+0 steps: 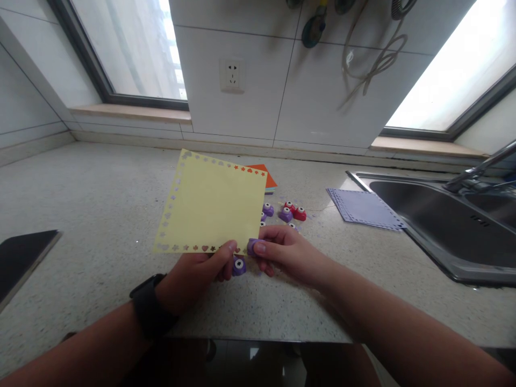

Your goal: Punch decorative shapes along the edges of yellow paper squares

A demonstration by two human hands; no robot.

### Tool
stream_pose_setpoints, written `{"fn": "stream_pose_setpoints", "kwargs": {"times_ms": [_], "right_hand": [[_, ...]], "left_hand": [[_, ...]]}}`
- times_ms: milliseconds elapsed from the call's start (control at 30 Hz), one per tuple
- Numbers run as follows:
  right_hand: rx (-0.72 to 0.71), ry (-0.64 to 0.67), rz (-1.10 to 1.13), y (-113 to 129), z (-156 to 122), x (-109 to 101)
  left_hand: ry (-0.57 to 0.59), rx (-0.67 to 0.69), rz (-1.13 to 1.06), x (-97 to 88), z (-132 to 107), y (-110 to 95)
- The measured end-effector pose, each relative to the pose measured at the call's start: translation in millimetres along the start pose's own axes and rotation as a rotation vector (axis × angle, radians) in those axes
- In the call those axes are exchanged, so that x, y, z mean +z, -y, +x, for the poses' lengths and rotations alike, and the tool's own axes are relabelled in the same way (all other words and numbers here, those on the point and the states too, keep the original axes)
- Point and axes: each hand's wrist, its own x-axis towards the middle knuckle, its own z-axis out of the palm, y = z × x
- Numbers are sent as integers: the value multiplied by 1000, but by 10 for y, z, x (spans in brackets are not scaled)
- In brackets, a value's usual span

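A yellow sheet of paper point(213, 207) is raised over the counter, with small cut-out shapes such as hearts, stars and flowers along its top, left and bottom edges. My left hand point(205, 266) pinches its lower edge between thumb and fingers. At the sheet's lower right corner, my right hand point(288, 250) is closed on a purple craft punch point(253, 247), which sits over the paper's edge. Just below the left thumb, another purple punch point(239, 266) rests on the counter. Several purple and red punches point(299, 213) lie beyond the right hand, some partly hidden by the sheet.
Behind the yellow sheet lies a stack of coloured paper with orange point(268, 176) on top. Punched lavender sheets point(365, 209) overlap the rim of the sink point(439, 247) at right. A dark flat object point(24, 263) sits at far left. The tiled wall has a socket point(231, 76).
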Motion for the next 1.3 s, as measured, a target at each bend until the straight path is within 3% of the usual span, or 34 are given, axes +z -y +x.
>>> {"fn": "stream_pose_setpoints", "kwargs": {"times_ms": [1300], "right_hand": [[-6,-12,-70,52,-16,15]], "left_hand": [[-18,20,78,6,-6,29]]}}
